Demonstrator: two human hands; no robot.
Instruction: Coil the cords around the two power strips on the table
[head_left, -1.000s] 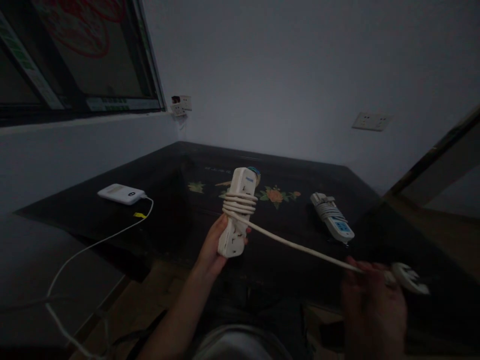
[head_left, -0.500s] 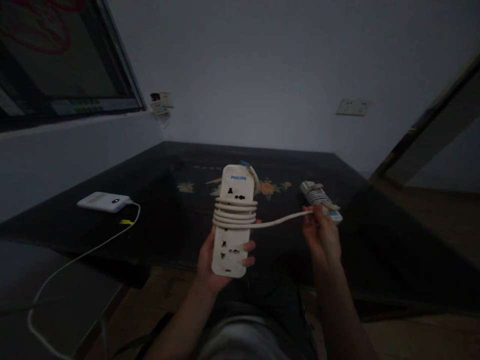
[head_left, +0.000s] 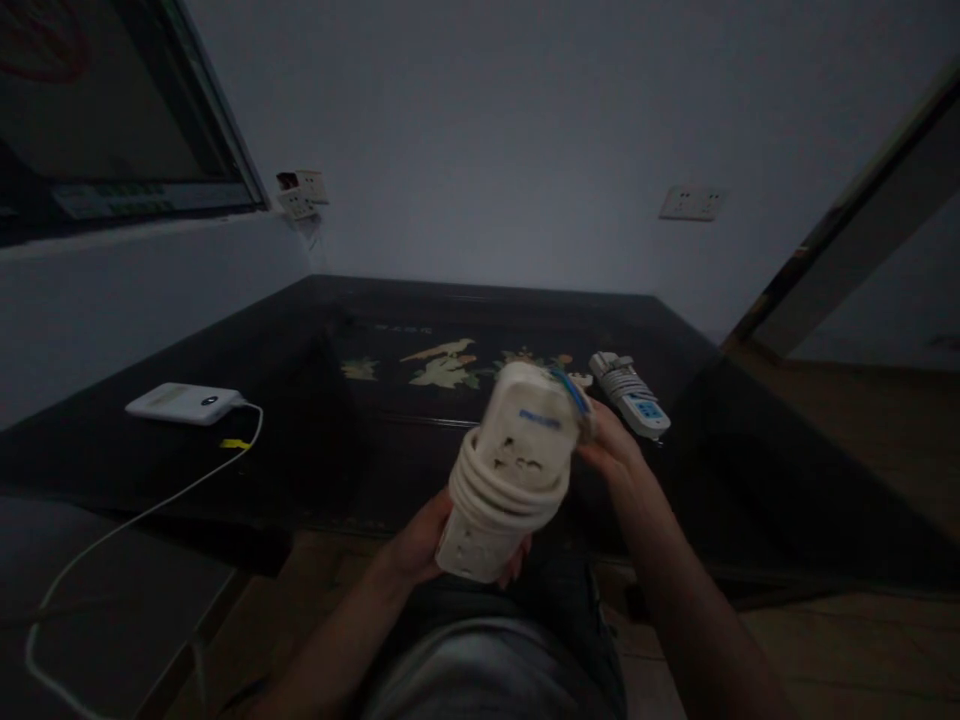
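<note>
A white Philips power strip [head_left: 525, 450] is tilted in front of me above the near edge of the table, slightly blurred. My left hand [head_left: 424, 540] grips its lower end, with fingertips showing on the far side. Several turns of its thick white power cord [head_left: 502, 495] wrap around the middle. Blue and green wires [head_left: 571, 390] show at its upper right corner. My right hand [head_left: 607, 440] is closed beside that corner on the cord, its fingertips hidden behind the strip.
On the dark table [head_left: 360, 440], a second power strip [head_left: 630, 395] with a wound grey cord lies to the right. A white power bank [head_left: 184, 402] with a cable [head_left: 150, 510] lies at the left, by a yellow tag [head_left: 235, 443]. Wall sockets [head_left: 691, 203] sit beyond.
My right hand has come in leftward from the right, beside the strip's upper corner. The stretched length of cord no longer shows. The strip has tilted and shifted right.
</note>
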